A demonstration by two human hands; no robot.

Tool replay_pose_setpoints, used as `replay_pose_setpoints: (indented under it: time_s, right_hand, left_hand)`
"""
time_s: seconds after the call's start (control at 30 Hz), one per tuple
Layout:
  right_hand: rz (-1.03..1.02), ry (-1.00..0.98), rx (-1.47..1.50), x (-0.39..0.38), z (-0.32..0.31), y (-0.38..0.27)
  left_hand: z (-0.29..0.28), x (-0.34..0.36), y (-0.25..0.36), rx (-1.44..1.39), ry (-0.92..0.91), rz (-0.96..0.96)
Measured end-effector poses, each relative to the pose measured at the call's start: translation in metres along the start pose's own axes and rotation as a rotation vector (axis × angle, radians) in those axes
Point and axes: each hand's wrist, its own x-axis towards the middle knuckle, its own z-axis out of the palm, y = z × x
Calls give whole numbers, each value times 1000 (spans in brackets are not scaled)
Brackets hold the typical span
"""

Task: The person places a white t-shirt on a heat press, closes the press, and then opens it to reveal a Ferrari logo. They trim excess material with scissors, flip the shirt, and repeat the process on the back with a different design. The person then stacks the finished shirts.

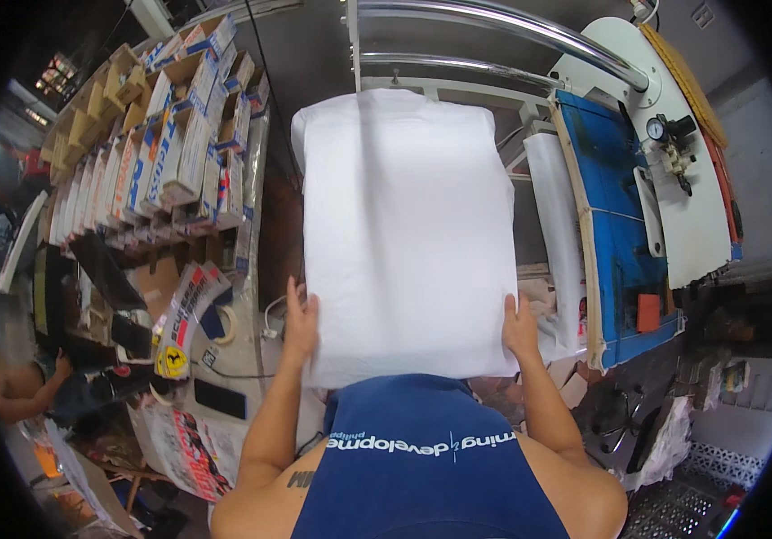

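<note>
A white garment, seemingly a T-shirt, lies spread over a flat board in front of me, its near edge close to my body. A soft shadow runs down its length. At its left edge, low down, rests my left hand, fingers stretched forward and thumb apart. My right hand is on the opposite edge at about the same height, fingers likewise extended along the side. Both hands look open against the cloth; the fingers' undersides are hidden. The board itself is covered.
Long boxes fill a rack at left. Below it are a tape roll and a dark phone. Chrome bars cross behind the garment. At right stand a blue framed screen and a pressure gauge. Another person's arm shows far left.
</note>
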Motion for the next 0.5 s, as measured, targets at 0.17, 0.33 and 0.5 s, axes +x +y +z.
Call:
replay_pose_setpoints:
  time_s: [0.17,0.33,0.5]
  right_hand:
    - [197,-115,207,-2,-24,33]
    - [323,-379,816,-2,-49,68]
    - [249,-314,907,5,-46,81]
  left_hand:
    - [-73,-17,-22,-301,-231,-515]
    - [-122,-51,-12,-258,-153,-340]
    - [-112,-65,-20,-322,-162,-392]
